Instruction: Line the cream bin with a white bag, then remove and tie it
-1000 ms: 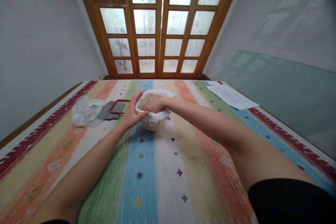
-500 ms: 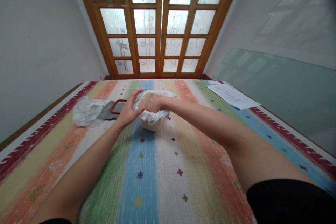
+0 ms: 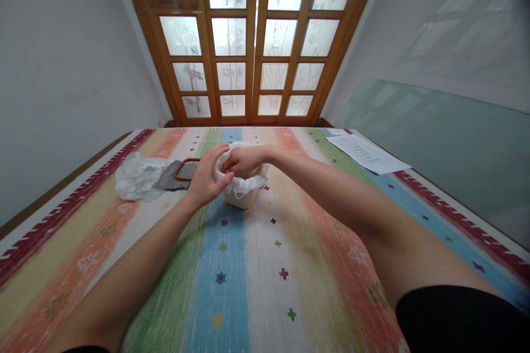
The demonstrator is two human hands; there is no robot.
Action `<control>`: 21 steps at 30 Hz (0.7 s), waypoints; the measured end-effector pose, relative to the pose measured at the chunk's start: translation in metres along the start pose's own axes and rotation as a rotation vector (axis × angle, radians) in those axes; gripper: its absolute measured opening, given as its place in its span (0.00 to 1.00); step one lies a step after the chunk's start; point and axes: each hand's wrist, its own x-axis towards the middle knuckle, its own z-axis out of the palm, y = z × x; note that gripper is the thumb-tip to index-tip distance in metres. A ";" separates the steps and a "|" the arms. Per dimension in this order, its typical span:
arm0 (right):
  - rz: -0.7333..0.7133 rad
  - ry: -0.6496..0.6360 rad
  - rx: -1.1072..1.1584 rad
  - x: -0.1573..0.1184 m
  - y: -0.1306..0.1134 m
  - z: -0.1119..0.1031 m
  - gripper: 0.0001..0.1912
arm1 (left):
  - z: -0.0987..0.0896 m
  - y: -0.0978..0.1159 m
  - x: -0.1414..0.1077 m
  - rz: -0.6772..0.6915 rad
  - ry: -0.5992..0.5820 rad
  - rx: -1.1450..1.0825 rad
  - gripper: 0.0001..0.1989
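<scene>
A small cream-coloured bin stands upright on the tablecloth, lined with a thin white plastic bag folded over its rim. My left hand clasps the bin's left side, thumb towards me and fingers round the far side, on the bag's edge. From the right, my right hand reaches into the mouth of the bin. Its fingers are curled close to the inner left wall; their tips, and anything between them, are hidden.
Left of the bin lie a crumpled white plastic bag, a grey cloth piece and a brown rectangular frame. Printed sheets rest at the far right. A striped tablecloth covers the table; wooden glazed doors stand beyond.
My left hand has closed in on the bin's rim from a looser, spread position. My right hand has risen slightly inside the bin, its fingers now curled nearer the left wall.
</scene>
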 end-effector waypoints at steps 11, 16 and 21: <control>0.008 -0.036 0.262 -0.031 0.004 -0.019 0.17 | 0.019 0.025 -0.017 0.396 -0.176 0.320 0.11; 0.118 -0.136 0.288 -0.031 0.005 -0.013 0.15 | 0.021 0.013 -0.021 0.291 -0.182 0.289 0.08; 0.078 -0.030 0.209 -0.026 0.008 -0.012 0.15 | 0.017 -0.003 -0.019 0.148 -0.018 0.338 0.05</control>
